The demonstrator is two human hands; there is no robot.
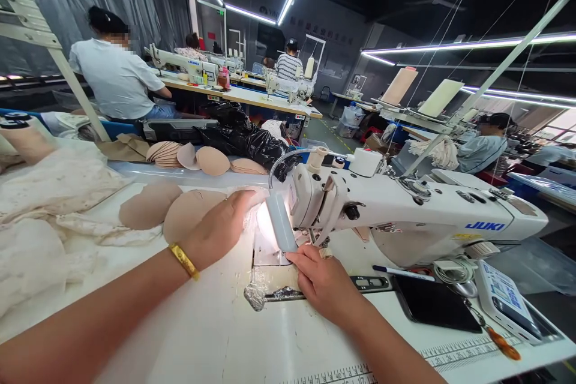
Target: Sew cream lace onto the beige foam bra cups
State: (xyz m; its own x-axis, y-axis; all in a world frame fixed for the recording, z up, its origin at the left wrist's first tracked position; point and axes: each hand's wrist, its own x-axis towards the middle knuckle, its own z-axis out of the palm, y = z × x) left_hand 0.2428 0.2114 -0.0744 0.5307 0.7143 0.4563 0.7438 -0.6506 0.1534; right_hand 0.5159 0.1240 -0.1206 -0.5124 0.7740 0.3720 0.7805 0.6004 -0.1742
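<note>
A white sewing machine (382, 198) stands on the white table, its lamp shining on the needle area. My left hand (225, 225), with a gold bracelet at the wrist, reaches to the left side of the lit plate; its fingertips are lost in glare over pale fabric, so what they hold is unclear. Just right of the plate is my right hand (321, 279), its fingers closed near the lower end of a grey-blue flat piece (281, 222) by the needle; what they pinch is hidden. Beige round pads (150, 205) lie beside my left hand.
Cream lace fabric (54, 186) covers the table's left side. More beige pads (212, 161) line the back edge, before black plastic bags (243, 132). At right lie a black phone (434, 303), a pen (402, 273) and a white box (508, 300). Other people sit at machines beyond.
</note>
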